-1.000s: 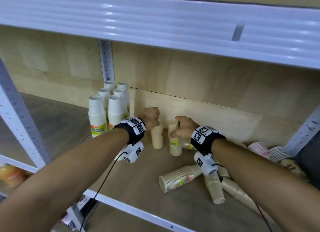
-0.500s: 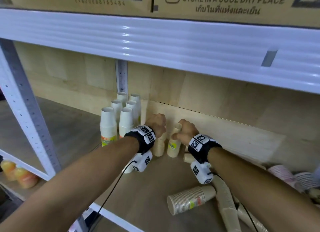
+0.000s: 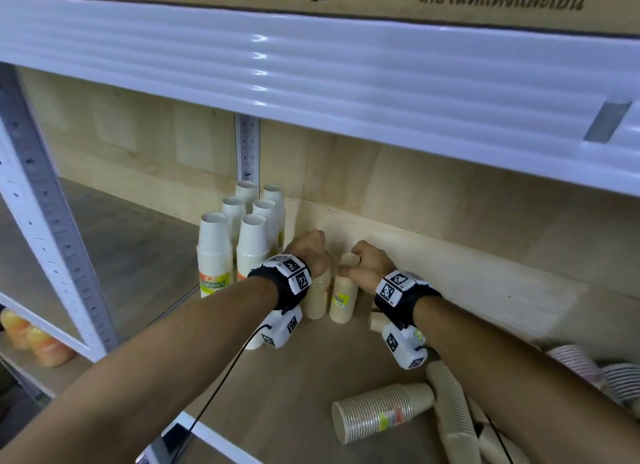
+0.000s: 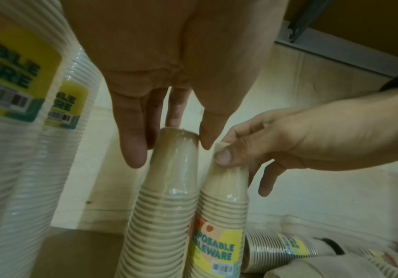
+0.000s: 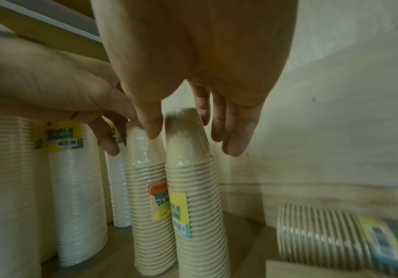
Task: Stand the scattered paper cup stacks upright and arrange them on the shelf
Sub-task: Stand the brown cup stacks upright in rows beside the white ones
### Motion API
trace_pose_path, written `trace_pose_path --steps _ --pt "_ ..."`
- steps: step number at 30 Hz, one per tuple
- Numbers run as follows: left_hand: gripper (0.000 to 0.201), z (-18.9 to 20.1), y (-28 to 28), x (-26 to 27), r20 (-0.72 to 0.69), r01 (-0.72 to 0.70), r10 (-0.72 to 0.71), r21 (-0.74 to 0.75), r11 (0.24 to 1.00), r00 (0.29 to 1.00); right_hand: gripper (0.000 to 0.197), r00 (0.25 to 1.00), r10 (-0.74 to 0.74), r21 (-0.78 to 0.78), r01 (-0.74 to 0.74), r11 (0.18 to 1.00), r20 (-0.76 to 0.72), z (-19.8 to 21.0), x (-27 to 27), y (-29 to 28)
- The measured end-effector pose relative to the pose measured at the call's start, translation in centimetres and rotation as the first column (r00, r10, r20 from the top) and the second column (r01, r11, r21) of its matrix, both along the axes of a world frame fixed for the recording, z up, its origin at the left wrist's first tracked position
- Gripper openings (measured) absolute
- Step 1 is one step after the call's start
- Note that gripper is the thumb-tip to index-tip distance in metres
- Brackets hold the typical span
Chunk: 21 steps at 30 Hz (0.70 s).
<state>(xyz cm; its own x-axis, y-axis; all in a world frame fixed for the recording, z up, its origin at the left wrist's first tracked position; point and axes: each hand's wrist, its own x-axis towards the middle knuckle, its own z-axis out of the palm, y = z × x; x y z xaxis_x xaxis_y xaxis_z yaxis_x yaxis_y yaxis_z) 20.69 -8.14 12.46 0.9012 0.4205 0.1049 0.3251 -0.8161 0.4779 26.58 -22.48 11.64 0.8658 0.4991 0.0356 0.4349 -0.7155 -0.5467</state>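
Observation:
Two beige paper cup stacks stand upright side by side near the shelf's back wall, rims down. My left hand point(image 3: 308, 252) point(image 4: 169, 143) grips the top of the left beige stack point(image 3: 317, 301) point(image 4: 164, 197) between thumb and fingers. My right hand point(image 3: 367, 263) point(image 5: 193, 139) pinches the top of the right beige stack point(image 3: 343, 297) point(image 5: 193, 197), which carries a yellow label. Several white cup stacks point(image 3: 242, 242) stand upright just left of them. A beige stack point(image 3: 381, 415) lies on its side near the front, beside another long one point(image 3: 453, 415).
The wooden shelf board point(image 3: 294, 377) is bounded by a white upright post point(image 3: 52, 221) at the left and a white beam point(image 3: 311, 76) overhead. Patterned cup stacks point(image 3: 581, 363) lie at the far right. Orange items point(image 3: 38, 342) sit on a lower level at the left.
Both hands have brought the two beige stacks closer together and further back towards the wall, next to the white stacks. The head view has shifted up and to the left.

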Motion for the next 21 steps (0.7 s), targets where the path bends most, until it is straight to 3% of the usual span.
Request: trace_pose_path --steps 2,6,9,14,18,21 --pt "0.035 -0.1 0.0 0.3 -0.031 -0.004 0.004 0.001 1.000 1.000 0.050 1.000 0.005 -0.017 -0.005 1.000 0.025 0.6 0.0 0.1" --pt "0.021 0.0 -0.2 0.6 -0.057 0.060 -0.058 0.034 0.998 0.997 0.032 0.997 0.055 -0.034 -0.053 0.998 0.049 1.0 0.0 0.4" --pt "0.026 0.0 -0.3 0.5 -0.061 0.084 -0.082 0.029 0.996 0.995 0.029 0.994 0.090 -0.039 -0.088 0.995 0.054 1.1 -0.2 0.4" --pt "0.031 -0.1 -0.1 0.4 -0.056 0.011 -0.009 0.027 1.000 0.998 0.048 0.995 0.054 -0.023 -0.052 0.998 0.078 1.6 -0.5 0.3" --pt "0.013 -0.1 -0.2 0.6 -0.071 0.052 -0.051 0.019 0.998 0.996 0.025 0.995 0.063 -0.015 -0.062 0.998 0.076 1.2 -0.6 0.4" --pt "0.007 0.1 -0.5 0.4 -0.064 0.074 -0.074 0.007 0.997 0.995 0.025 0.995 0.070 -0.014 -0.069 0.998 0.070 1.3 -0.9 0.5"
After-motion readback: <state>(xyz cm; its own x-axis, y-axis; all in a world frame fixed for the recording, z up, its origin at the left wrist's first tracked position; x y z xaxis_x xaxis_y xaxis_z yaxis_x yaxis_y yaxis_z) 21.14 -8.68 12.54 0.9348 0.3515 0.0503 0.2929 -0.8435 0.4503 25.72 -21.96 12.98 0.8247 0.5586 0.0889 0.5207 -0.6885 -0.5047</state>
